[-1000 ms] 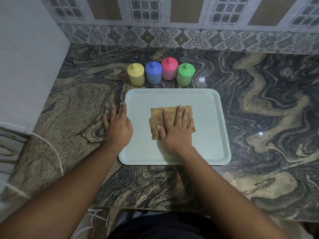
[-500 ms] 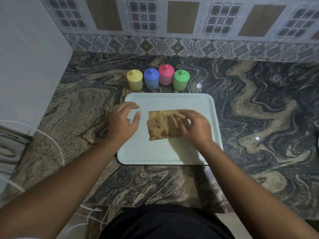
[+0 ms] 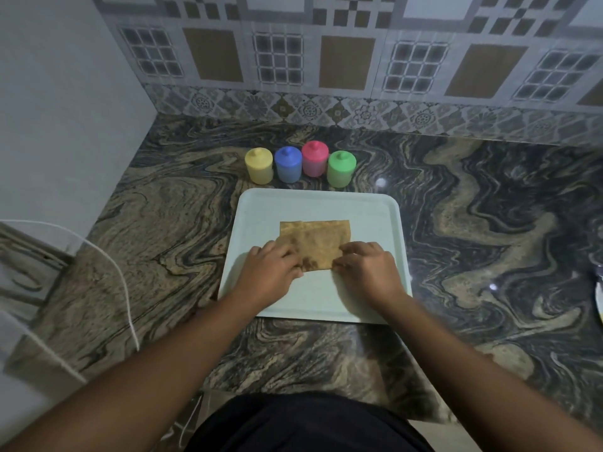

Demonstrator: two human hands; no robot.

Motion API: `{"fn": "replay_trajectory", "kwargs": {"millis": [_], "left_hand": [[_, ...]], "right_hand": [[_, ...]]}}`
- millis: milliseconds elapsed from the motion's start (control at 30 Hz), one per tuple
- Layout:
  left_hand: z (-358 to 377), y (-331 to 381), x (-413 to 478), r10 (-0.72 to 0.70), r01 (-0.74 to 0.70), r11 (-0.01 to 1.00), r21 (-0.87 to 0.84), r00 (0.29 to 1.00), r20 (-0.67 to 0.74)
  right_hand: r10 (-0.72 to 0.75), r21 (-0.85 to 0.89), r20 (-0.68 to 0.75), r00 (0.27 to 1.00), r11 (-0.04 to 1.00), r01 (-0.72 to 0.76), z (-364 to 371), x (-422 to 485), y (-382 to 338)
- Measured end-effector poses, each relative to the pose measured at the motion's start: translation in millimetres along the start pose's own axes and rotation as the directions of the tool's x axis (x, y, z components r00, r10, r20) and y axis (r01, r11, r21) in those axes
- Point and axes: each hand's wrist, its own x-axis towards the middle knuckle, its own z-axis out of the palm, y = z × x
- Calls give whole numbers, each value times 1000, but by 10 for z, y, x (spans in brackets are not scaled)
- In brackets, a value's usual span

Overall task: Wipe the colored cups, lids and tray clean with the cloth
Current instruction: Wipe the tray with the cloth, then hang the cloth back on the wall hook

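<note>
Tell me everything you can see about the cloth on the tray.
The cloth is a tan-brown, rectangular piece of soft-looking fabric with darker blotches near its front-left corner. It lies nearly flat in the middle of the pale tray, with a fold line near its far edge. The left hand and right hand grip its two near corners with curled fingers.

The cloth (image 3: 315,243) lies on the tray (image 3: 375,288), which rests on the tabletop (image 3: 489,256). The cups (image 3: 287,164) stand in a row behind the tray.
</note>
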Motion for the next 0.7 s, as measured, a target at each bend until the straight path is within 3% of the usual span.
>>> {"fn": "replay_trajectory", "kwargs": {"millis": [200,367,500,700], "left_hand": [[-44,75,-19,23,-2,993,119,984,-174],[-510,104,138,36,-26,999,34,938,-344],[-1025,-66,266,5,-41,995,-95,936,-352],[-2115,-272,112,35,-46,999,-15,906,-422]], "right_hand": [[-64,-53,-178,982,997,56,65,5,-24],[-72,173,-303,950,976,129,-280,224,-213],[-345,91,-505,791,890,446,-638,557,-413],[-551,129,-582,598,663,737,-1123,1196,-1002]]}}
